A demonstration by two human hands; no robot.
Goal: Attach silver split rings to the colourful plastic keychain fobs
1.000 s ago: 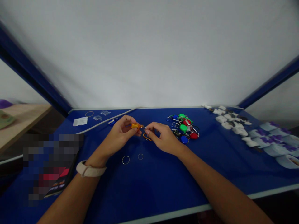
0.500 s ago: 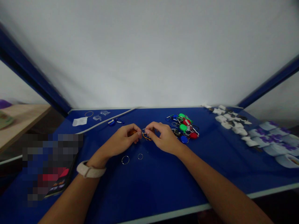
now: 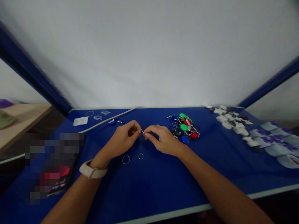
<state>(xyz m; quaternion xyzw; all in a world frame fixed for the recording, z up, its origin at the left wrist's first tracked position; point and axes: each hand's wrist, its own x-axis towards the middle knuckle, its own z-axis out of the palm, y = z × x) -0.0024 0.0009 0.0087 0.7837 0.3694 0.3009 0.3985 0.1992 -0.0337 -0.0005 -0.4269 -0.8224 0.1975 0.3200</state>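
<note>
My left hand point(image 3: 123, 137) is closed around an orange key reel point(image 3: 132, 133), mostly covered by the fingers. Opposite it, my right hand point(image 3: 163, 138) pinches the orange carabiner point(image 3: 146, 135), of which only a sliver shows. A thin metal piece point(image 3: 141, 131), perhaps a ring, bridges the two sets of fingertips. Below the hands, a larger split ring point(image 3: 129, 160) and a smaller split ring point(image 3: 140, 159) lie flat on the blue table point(image 3: 149, 189). Right of my right hand is a pile of key reels with carabiners point(image 3: 183, 127) in green, red, blue and black.
A blue key reel point(image 3: 112, 122) lies behind my left hand, near a pale cable point(image 3: 102, 122). Farther left are a white paper piece point(image 3: 80, 121), clear plastic scraps point(image 3: 97, 117) and a phone point(image 3: 59, 185). White pieces point(image 3: 233, 123) and white-purple rolls point(image 3: 268, 140) line the right side.
My fingertips have shifted slightly, and the right fingers now cover most of the orange carabiner that showed before. The view has moved a little; the things on the table stay put.
</note>
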